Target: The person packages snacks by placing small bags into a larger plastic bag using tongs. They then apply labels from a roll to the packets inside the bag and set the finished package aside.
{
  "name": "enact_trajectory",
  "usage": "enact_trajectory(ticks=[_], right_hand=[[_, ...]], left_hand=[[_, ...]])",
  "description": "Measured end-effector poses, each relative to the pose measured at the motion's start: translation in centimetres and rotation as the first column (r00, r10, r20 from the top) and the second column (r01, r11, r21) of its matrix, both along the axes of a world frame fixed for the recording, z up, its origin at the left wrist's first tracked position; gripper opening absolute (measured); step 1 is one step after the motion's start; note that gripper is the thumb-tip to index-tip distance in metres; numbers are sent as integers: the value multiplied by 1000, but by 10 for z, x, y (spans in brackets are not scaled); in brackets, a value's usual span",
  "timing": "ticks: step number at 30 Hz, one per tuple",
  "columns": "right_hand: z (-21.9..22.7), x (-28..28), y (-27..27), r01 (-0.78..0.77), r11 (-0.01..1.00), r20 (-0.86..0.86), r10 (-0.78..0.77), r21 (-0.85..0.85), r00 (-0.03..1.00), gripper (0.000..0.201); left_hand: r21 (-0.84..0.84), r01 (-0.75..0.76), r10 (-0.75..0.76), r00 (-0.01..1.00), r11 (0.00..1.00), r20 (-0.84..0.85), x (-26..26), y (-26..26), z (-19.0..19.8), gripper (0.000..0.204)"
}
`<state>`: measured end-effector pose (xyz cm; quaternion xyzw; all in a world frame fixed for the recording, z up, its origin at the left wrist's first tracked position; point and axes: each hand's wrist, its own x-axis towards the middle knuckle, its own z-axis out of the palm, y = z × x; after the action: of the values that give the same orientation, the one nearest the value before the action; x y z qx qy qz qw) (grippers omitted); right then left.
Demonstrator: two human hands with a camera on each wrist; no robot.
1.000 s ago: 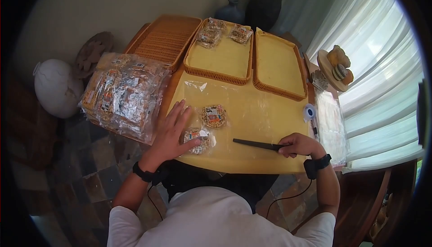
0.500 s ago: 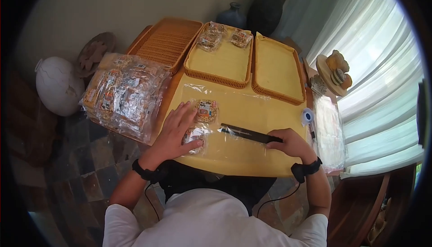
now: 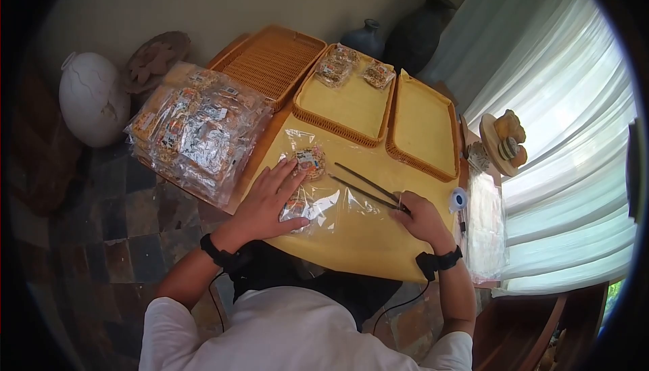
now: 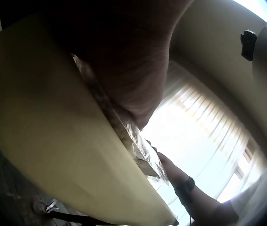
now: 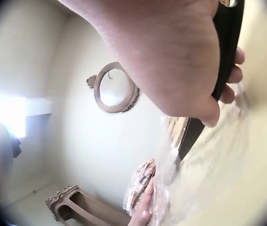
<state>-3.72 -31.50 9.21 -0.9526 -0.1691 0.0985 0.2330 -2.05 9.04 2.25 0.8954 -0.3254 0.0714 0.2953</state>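
My left hand (image 3: 270,199) lies with fingers extended over two clear packets of round, seed-flecked snacks. Its fingertips are at the upper packet (image 3: 311,161); the thumb rests on the lower packet (image 3: 295,207), which is partly covered. In the left wrist view, clear plastic (image 4: 147,153) shows beneath the left hand (image 4: 128,70). My right hand (image 3: 422,219) holds long black tongs (image 3: 368,184), arms apart and tips pointing toward the upper packet. In the right wrist view, thumb and fingers of the right hand (image 5: 176,61) grip the black tongs (image 5: 227,52) from opposite sides.
A yellow sheet (image 3: 378,242) covers the table. A heap of packets (image 3: 199,128) stands at left. Behind are a bare wicker tray (image 3: 270,60), a lined tray (image 3: 345,111) with several packets, and another lined tray (image 3: 422,128). A tape roll (image 3: 458,199) lies at right.
My right hand has moved left with the tongs, whose arms now show spread and angled toward the upper packet. The left hand remains over the packets; the head view has shifted.
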Motion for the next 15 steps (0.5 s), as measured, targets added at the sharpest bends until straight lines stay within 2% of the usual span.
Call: enact_trajectory(ticks=[2, 3, 5, 9, 11, 15], right_hand=[[-16, 8, -2, 71, 997, 198, -67, -13, 978, 40], [-21, 14, -3, 67, 998, 201, -63, -15, 978, 40], [-25, 28, -1, 24, 999, 341, -15, -23, 940, 40], [-17, 34, 1, 46, 997, 303, -24, -68, 953, 41], [-9, 27, 0, -128, 988, 259, 148, -92, 954, 40], [-2, 12, -12, -194, 979, 242, 204, -64, 949, 40]], left_hand=[[12, 5, -6, 1000, 1000, 8, -2, -1, -1, 97], [12, 0, -1, 1000, 1000, 4, -2, -1, -2, 96], [14, -13, 12, 1000, 1000, 3, -1, -1, -2, 96], [8, -16, 16, 1000, 1000, -9, -2, -1, -1, 96], [2, -23, 23, 1000, 1000, -13, -2, -1, -1, 96], [-22, -13, 13, 1000, 1000, 4, -1, 0, -2, 96]])
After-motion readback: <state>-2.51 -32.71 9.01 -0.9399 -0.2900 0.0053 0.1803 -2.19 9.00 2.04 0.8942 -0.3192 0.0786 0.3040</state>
